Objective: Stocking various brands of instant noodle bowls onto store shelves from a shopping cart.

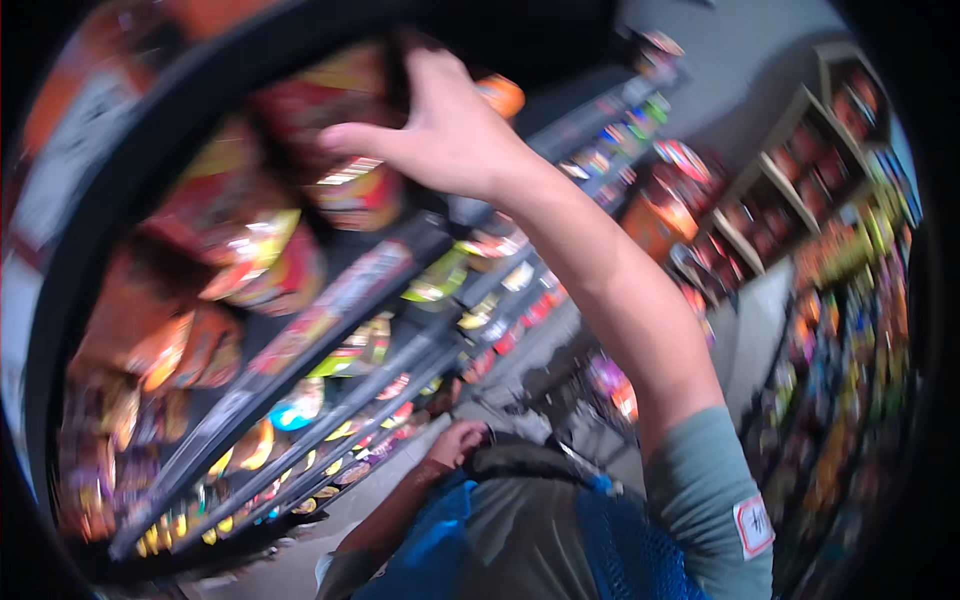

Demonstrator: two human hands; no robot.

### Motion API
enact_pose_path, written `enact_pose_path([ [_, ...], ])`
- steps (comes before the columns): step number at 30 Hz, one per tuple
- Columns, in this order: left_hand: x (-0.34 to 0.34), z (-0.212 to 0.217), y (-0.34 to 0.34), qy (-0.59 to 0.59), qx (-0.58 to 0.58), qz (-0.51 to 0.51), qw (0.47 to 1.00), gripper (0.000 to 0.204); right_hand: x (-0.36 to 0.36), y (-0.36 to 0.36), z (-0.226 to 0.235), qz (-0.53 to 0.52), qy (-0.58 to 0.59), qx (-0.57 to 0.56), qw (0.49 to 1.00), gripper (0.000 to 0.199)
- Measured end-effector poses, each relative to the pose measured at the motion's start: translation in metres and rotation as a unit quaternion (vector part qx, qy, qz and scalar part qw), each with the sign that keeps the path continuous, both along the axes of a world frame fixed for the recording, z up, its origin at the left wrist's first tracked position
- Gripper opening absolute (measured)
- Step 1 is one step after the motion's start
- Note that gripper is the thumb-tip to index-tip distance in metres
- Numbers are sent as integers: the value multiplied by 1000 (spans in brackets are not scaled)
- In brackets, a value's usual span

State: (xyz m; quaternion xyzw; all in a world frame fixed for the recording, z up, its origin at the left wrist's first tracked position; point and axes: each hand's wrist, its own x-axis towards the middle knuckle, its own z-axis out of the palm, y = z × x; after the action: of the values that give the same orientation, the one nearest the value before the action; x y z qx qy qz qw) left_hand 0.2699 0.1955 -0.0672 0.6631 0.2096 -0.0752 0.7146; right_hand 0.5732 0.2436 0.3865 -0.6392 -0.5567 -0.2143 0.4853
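Observation:
My right hand (445, 135) is raised to the upper shelf of a black rack. Its thumb stretches left across the front of a red and yellow snack bag (350, 185), well apart from the fingers. The fingertips blur into the dark beside the bags, and no firm hold on one shows. Down by my waist, my left hand (460, 442) has its fingers curled beside something dark. Whatever it may hold is too small and blurred to name.
More red and orange bags (205, 200) stand left on the shelf, above a label rail (330, 310). Lower tiers carry colourful packs (350, 350). Wooden display boxes (790, 180) and another stocked shelf (840, 340) are at the right. A black bag (525, 460) sits at my waist.

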Motion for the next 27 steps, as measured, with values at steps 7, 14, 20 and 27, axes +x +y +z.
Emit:
enact_pose_path([
  [7, 41, 7, -6, -39, 81, 24, 996, 19, 67, -244, -64, -98, 27, -65, 993, 43],
  [14, 133, 19, -57, -25, 104, -36, 994, 19, 92, -491, -264, -307, 405, -31, 861, 21],
  [20, 268, 16, -156, -111, 324, -227, 912, 56, 59, -559, -471, -285, 624, -102, 721, 33],
  [27, 345, -44, -232, -71, 437, -291, 848, 63, 66, -529, -607, -245, 508, -389, 729, 95],
])
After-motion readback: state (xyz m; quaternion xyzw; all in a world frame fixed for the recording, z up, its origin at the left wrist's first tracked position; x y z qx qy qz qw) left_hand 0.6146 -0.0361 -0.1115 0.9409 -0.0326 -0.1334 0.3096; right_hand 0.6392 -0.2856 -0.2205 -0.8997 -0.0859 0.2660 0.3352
